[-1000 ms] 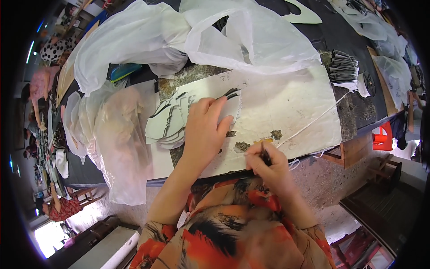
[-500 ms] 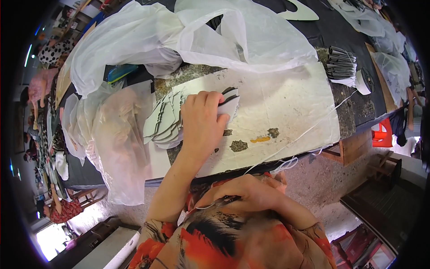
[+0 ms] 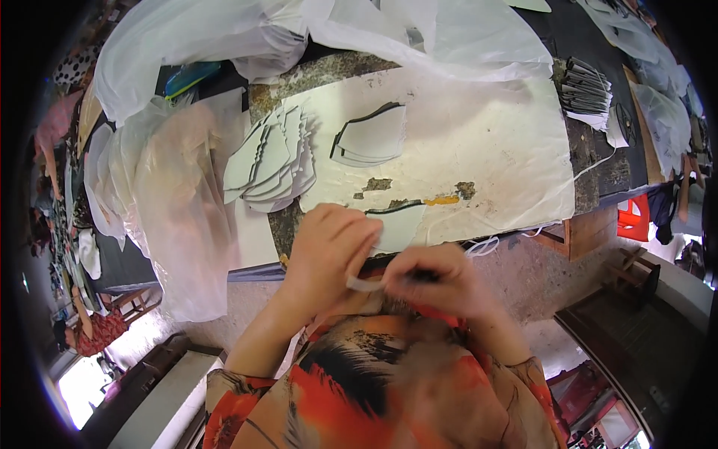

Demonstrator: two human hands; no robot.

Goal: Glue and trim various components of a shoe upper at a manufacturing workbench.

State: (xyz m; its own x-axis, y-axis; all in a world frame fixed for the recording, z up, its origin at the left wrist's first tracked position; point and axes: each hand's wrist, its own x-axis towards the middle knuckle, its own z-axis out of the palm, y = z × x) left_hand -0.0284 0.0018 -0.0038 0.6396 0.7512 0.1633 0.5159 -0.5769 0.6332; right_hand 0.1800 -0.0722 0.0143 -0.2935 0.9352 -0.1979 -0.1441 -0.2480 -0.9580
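My left hand [image 3: 323,251] pinches the left end of a pale cut piece [image 3: 400,228] with a black strip along its upper edge, at the table's front edge. Close beside it, my right hand [image 3: 441,271] is closed and smeared by motion. A narrow white strip [image 3: 364,284] bridges the two hands, its right end in my right fingers. Something dark shows in the right hand, too blurred to name. Beyond the hands, a small stack of black-edged pieces [image 3: 372,136] lies on the white sheet [image 3: 486,142]. Left of it is a fanned pile of pale pieces [image 3: 277,161].
Translucent plastic bags [image 3: 191,202] cover the left side and far edge of the table. At the right stands a bundle of dark-edged pieces [image 3: 585,93], with a white cord [image 3: 594,165] nearby. A red stool [image 3: 633,217] is on the floor at right.
My left hand has come back from the small stack to the table's front edge, bringing one black-edged piece. My right hand has risen from my lap to meet it. The view has shifted slightly.
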